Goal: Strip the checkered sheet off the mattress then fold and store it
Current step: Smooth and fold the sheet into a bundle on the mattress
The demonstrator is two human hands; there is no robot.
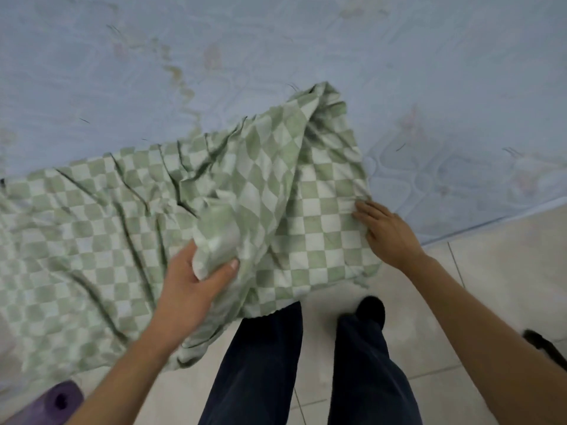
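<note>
Sheet point(129, 228), green-and-white checkered, lies crumpled along the near edge of the mattress point(276, 47), its lower part spilling over the side toward the floor point(506, 271). It looks mostly stripped already: the pale quilted mattress is bare beyond it and to the right, so the work seems to have reached the gathering or first fold.

The left hand point(196, 280) is closed around a bunched wad of the cloth, thumb across the front and fingers wrapped behind, lifting that bunch clear of the rest, probably to carry one edge over for a fold. The right hand point(389, 231) lies flat and open on the sheet's right edge, fingers spread and gripping nothing; it appears to pin that side down so the cloth does not slide while the other hand pulls.

The person stands on the tiles right against the bed, dark trousers point(362, 363) below the hanging hem. A purple object point(58, 403) sits at the lower left; what it is I cannot tell. No basket, drawer or other container for storing the sheet is in view.
</note>
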